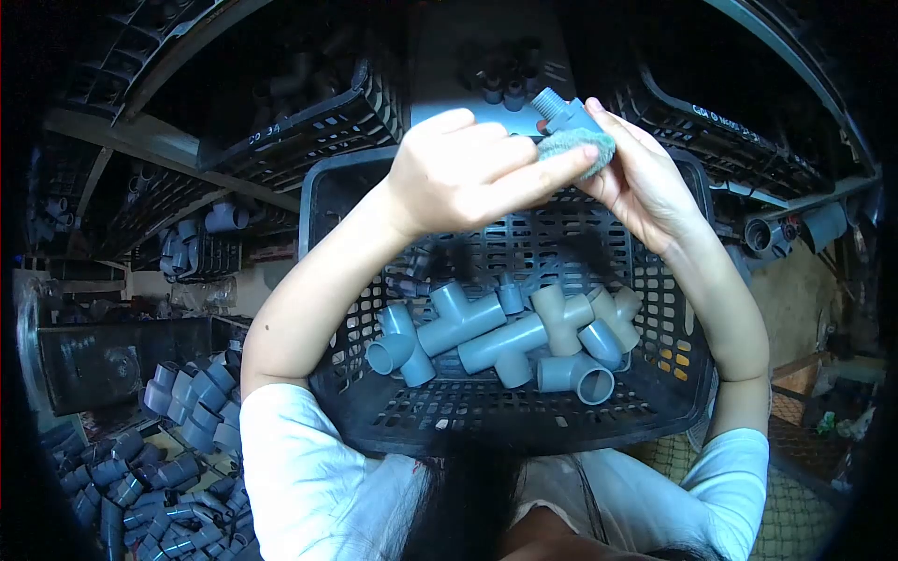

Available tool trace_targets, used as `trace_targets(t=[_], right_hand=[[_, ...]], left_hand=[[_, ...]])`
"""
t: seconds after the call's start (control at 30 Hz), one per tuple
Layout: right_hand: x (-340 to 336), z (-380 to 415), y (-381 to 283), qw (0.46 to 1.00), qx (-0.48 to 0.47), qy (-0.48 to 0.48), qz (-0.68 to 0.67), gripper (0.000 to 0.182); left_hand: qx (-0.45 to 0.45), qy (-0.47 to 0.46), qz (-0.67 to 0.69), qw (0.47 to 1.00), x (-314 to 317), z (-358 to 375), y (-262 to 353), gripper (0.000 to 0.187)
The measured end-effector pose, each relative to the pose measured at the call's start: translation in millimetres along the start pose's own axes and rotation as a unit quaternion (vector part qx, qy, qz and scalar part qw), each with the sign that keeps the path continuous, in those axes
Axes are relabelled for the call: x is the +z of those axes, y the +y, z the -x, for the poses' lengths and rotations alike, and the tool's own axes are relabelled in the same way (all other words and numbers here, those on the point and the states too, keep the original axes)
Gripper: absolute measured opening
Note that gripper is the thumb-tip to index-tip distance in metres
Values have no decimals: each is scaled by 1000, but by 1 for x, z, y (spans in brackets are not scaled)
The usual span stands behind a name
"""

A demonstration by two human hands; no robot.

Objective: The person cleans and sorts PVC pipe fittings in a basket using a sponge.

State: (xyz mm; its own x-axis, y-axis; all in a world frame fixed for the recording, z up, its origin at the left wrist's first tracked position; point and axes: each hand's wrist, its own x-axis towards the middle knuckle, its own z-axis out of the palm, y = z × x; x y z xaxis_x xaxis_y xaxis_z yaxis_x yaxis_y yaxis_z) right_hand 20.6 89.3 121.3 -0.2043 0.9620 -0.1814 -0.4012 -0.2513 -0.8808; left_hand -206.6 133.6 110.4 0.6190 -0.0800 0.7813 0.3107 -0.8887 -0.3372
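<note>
Above the far rim of a black plastic basket [327,411], my right hand [645,182] holds a grey threaded pipe fitting [568,116], its threaded end pointing up and left. My left hand [477,173] has its fingers curled, with the index finger pressing a light green cloth or pad [589,150] against the fitting. Grey pipe fittings lie in the basket below my hands, among them a tee [458,318], a cross-shaped piece [561,321] and an elbow [575,377].
Black crates stand at the upper left [290,140] and upper right [739,140]. A large pile of grey fittings [140,496] covers the lower left floor. More fittings [510,89] sit on a surface beyond the basket. Large pipe pieces [767,236] are at the right.
</note>
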Motion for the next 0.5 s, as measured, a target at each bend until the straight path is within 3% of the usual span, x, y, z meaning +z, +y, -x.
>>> trace_targets(t=[0.07, 0.13, 0.23, 0.27, 0.33, 0.4, 0.5], right_hand=[[-11, -4, -1, 994, 22, -96, -56, 42], [-7, -4, -4, 994, 18, -88, -59, 44], [4, 0, -9, 996, -54, -36, 64, 51], [13, 3, -14, 989, -80, -14, 123, 55], [10, -9, -19, 974, -113, 2, 194, 60], [0, -34, -23, 931, -132, 46, 336, 67], [-27, -90, -26, 802, -166, 72, 569, 65]], left_hand=[[-43, 10, -13, 999, 5, 4, -10, 59], [-132, -37, -30, 990, 3, 4, -16, 48], [-187, -73, -76, 977, 2, 14, -48, 39], [-227, -6, -59, 972, 7, 23, -64, 34], [-407, 66, 2, 911, -5, 14, -77, 28], [-566, 142, 296, 756, -27, -17, -66, 21], [-526, 176, 300, 776, -25, -17, -62, 22]])
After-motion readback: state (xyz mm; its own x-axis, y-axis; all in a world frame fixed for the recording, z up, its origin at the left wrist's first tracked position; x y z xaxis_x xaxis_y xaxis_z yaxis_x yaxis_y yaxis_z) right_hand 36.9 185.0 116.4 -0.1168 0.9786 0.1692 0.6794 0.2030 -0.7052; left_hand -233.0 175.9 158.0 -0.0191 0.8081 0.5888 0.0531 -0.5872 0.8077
